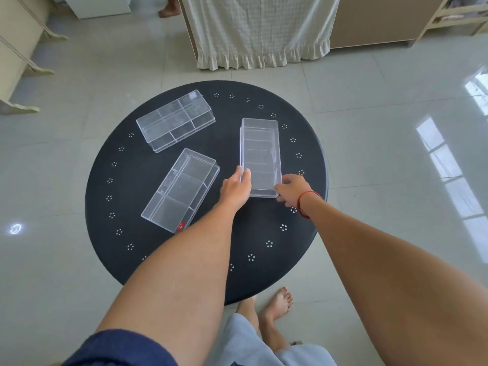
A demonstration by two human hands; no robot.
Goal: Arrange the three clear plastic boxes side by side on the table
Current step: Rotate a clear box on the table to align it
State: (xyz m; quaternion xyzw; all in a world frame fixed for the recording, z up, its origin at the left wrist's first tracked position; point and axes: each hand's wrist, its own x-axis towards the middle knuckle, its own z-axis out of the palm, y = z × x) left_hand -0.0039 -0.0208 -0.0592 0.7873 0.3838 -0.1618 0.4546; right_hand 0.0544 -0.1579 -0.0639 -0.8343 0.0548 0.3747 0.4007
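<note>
On the round black perforated worktop [264, 228], we grip the right-hand clear rectangular plastic box [260, 157] at its near end, left hand [235, 186] and right hand [293, 191] fingers closed on its corners. The other two clear boxes [175, 120] [182, 190] lie askew, apart; next, we judge, align them alongside. One red label [181, 226] is unreadable.

Navy sleeve [124, 348], red wrist string [303, 204], bare feet [277, 305]

Three boxes lie apart on the desk [137, 260]: the far box [175, 120] at back left, the near box [181, 190] before it, the right box [260, 157] to their right. The left hand [236, 187] and right hand [294, 191] touch the right box's near corners from either side.
</note>
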